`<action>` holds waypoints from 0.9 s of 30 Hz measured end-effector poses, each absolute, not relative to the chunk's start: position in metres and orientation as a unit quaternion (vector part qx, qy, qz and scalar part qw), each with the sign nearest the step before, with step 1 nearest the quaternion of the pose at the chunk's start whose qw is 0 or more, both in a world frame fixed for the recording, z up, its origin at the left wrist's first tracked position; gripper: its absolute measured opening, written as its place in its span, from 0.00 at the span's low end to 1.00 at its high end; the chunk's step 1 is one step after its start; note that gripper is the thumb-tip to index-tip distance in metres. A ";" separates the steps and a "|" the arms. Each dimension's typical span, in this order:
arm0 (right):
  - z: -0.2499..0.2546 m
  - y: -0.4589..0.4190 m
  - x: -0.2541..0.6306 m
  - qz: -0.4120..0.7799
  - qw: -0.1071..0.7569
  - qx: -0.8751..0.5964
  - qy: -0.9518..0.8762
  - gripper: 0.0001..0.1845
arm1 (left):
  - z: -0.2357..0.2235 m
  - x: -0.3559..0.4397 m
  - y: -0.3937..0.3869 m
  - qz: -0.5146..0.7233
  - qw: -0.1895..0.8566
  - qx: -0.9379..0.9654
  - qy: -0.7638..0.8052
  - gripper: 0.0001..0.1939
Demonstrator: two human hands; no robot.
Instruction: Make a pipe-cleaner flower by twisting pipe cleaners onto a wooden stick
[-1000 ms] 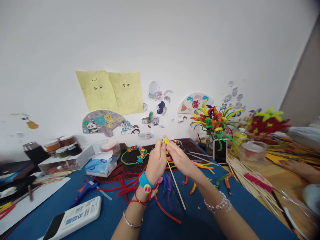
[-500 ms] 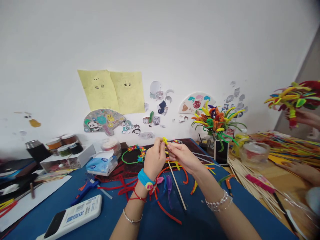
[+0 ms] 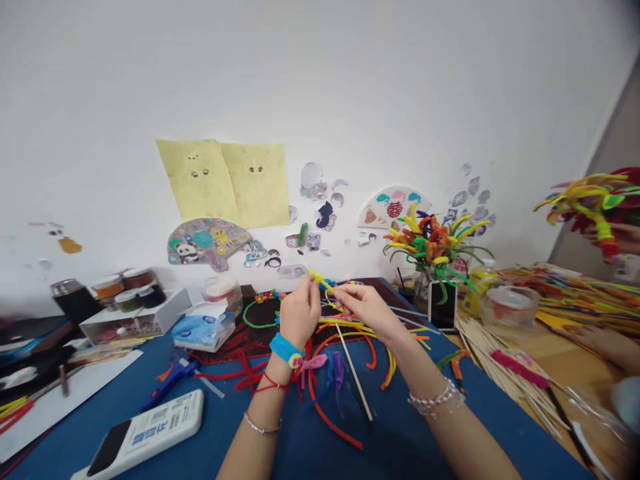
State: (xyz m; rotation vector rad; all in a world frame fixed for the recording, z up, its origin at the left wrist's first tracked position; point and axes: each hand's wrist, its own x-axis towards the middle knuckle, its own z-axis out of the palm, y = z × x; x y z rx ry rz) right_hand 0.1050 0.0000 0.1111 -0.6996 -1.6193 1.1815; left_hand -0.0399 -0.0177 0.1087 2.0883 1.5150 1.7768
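My left hand (image 3: 300, 313) and my right hand (image 3: 367, 310) are raised over the blue mat, their fingertips pinching a yellow pipe cleaner (image 3: 321, 281) between them. Its far end points up and left past my left fingers. A thin wooden stick (image 3: 353, 370) slants down from under the yellow piece, close to my right hand. Loose red, orange and yellow pipe cleaners (image 3: 340, 413) lie beneath my wrists. A green ring with colourful pipe-cleaner flowers (image 3: 260, 317) lies just behind my left hand.
Around the blue mat (image 3: 400, 440) are a white remote (image 3: 145, 433), a blue glue gun (image 3: 167, 385) and a tissue pack (image 3: 204, 327). Behind stand a vase of pipe-cleaner flowers (image 3: 435, 253) and a phone (image 3: 442, 305). To the right, a co-worker's hand (image 3: 617, 237) holds a pipe-cleaner flower (image 3: 590, 207).
The yellow pipe cleaner now extends further up and left from my fingers, and my hands have drawn slightly apart. The co-worker's raised flower has shifted slightly right.
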 end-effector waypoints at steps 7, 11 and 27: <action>0.104 0.005 0.101 0.459 0.536 -0.300 -0.642 0.15 | 0.098 -0.027 -0.015 0.477 -0.066 0.720 0.500 0.09; 0.106 0.006 0.103 0.461 0.522 -0.312 -0.646 0.16 | 0.097 -0.025 -0.015 0.456 -0.119 0.726 0.501 0.10; 0.114 -0.001 0.112 0.410 0.485 -0.303 -0.711 0.15 | 0.102 -0.022 -0.021 0.407 -0.167 0.712 0.548 0.12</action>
